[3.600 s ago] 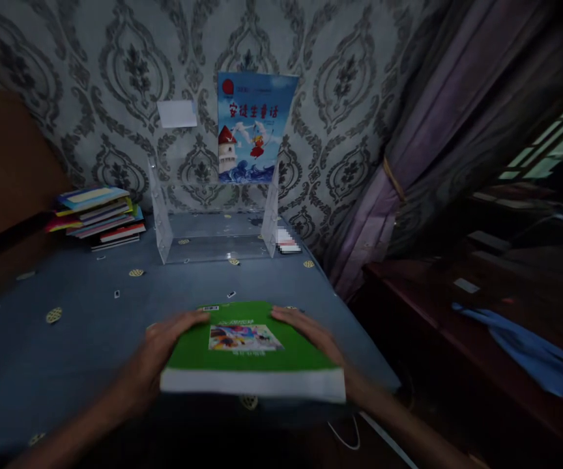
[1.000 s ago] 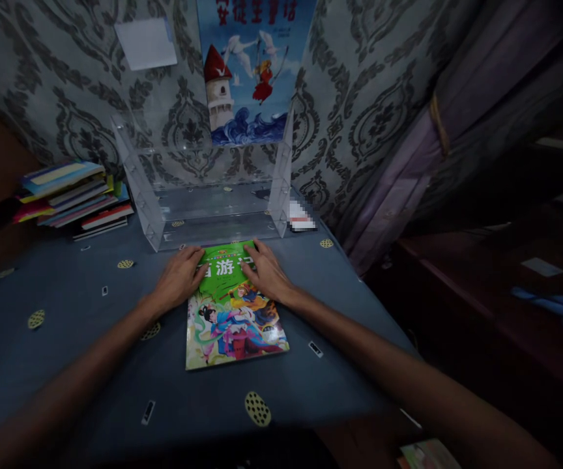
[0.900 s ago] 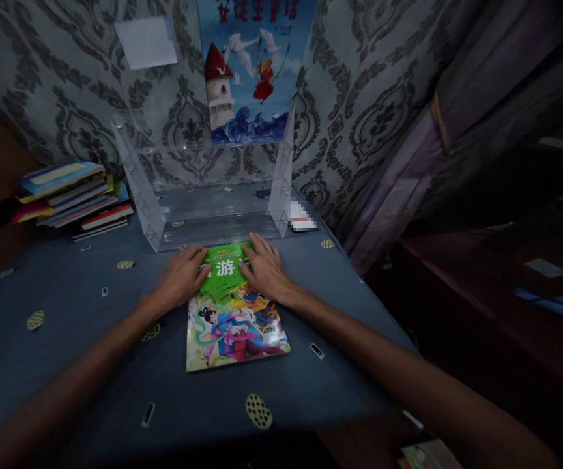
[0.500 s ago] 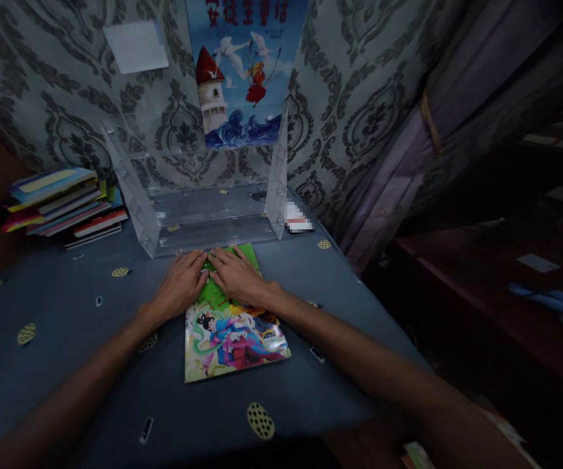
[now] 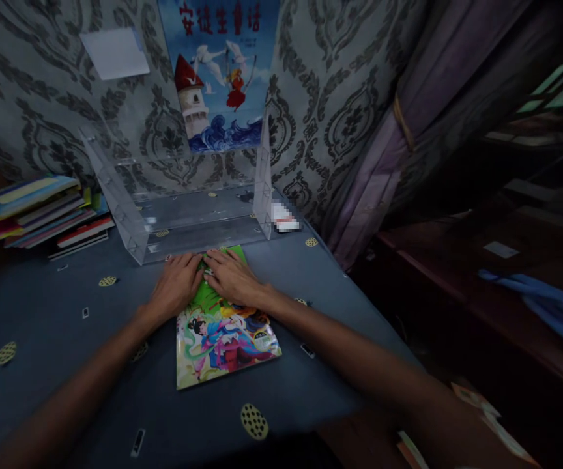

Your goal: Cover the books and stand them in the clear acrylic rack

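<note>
A thin picture book [image 5: 227,345] with a green and colourful illustrated cover lies flat on the blue patterned table [image 5: 320,391]. My left hand [image 5: 178,281] rests palm down over the upper left part of the cover, fingers stretched forward. Beside it, my right hand [image 5: 231,277] lies flat on the upper part of the book, its fingertips nearly meeting those of the left. Both hands hide part of the green top of the cover. Just beyond the fingertips stands a clear acrylic rack [image 5: 137,241] with stepped side panels.
A messy stack of books [image 5: 51,208] sits at the left. A blue poster-like cover [image 5: 223,78] and a white card [image 5: 115,53] are against the patterned wall. A tied purple curtain [image 5: 369,163] hangs right, past it a dark red surface with a blue cloth [image 5: 540,299].
The camera view has shifted slightly, so the scene appears further left. Both hands stay flat on the book, which looks to be in the same place on the table.
</note>
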A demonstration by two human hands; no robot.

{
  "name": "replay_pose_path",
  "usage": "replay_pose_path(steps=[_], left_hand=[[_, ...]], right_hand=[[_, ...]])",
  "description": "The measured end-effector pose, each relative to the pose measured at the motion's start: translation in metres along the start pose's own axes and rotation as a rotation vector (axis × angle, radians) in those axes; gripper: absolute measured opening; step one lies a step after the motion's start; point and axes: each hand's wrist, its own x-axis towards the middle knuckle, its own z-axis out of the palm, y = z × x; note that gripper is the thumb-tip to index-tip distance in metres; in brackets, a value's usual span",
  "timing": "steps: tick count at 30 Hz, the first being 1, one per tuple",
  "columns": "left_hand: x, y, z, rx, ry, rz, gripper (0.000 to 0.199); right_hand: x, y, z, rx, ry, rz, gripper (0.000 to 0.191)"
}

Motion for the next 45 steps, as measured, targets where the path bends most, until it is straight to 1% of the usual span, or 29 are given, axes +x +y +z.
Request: replay_pose_path(steps=[3,7,9,13,16,18,21,26,28,31,35,39,42,45], left_hand=[[0.002,0.003,-0.001,0.026,-0.006,-0.002,0.038],[0.005,0.005,0.0,0.041,-0.009,0.0,0.035],[0.007,0.006,0.004,0.012,0.007,0.019,0.034],[0.01,0.003,0.013,-0.05,0.053,0.053,0.036],[0.012,0.001,0.018,-0.071,0.064,0.074,0.036],[0.013,0.001,0.018,-0.078,0.066,0.088,0.037],[0.015,0.004,0.016,-0.074,0.054,0.095,0.038],[0.021,0.007,0.017,-0.066,0.026,0.106,0.037],[0.024,0.009,0.02,-0.08,0.03,0.132,0.038],[0.03,0.012,0.023,-0.115,0.01,0.155,0.041],[0.04,0.015,0.022,-0.191,-0.06,0.19,0.045],[0.049,0.018,0.022,-0.212,-0.133,0.211,0.048],[0.053,0.021,0.022,-0.233,-0.128,0.222,0.046],[0.055,0.023,0.022,-0.264,-0.111,0.243,0.043]], right_hand=[[-0.002,0.003,-0.001,0.007,0.028,0.026,0.044],[-0.004,0.006,-0.002,0.028,0.001,0.009,0.046],[-0.006,0.007,-0.002,0.03,0.003,0.01,0.047],[-0.01,0.008,-0.003,0.014,0.044,0.057,0.046],[-0.014,0.01,-0.005,0.042,0.05,0.038,0.046],[-0.017,0.013,-0.006,0.07,0.081,0.033,0.044],[-0.023,0.018,-0.006,0.082,0.138,0.084,0.043],[-0.03,0.021,-0.004,0.06,0.153,0.167,0.044],[-0.029,0.022,-0.003,0.124,0.179,0.176,0.044],[-0.025,0.032,0.0,0.3,0.219,0.175,0.044],[-0.017,0.056,0.002,0.479,0.238,0.187,0.043],[-0.012,0.079,0.002,0.677,0.263,0.204,0.046],[-0.013,0.087,0.0,0.778,0.288,0.214,0.045],[-0.014,0.089,0.0,0.835,0.299,0.225,0.042]])
